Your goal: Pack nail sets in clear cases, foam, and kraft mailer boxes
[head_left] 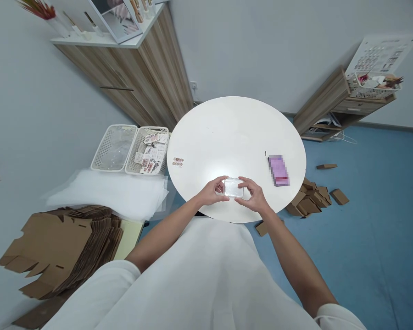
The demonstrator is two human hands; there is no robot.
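Observation:
A small clear plastic box (233, 188) with rounded corners is held level just above the near part of a round white table (227, 123). My left hand (214, 191) grips its left end between thumb and fingers. At the opposite end, my right hand (252, 195) pinches it the same way. Whether anything lies inside the box I cannot make out. A small sheet of round stickers (178, 162) lies flat on the table's left side. Toward the right side is a purple, pixelated rectangular item (278, 170).
Left of the table stand a white basket of small printed cards (149, 153) and a basket with clear plastic pieces (114, 147). White translucent sheets (113, 192) and stacked flat cardboard (65, 252) lie nearer. Folded brown boxes (308, 199) cover floor at right. Cabinets flank the table.

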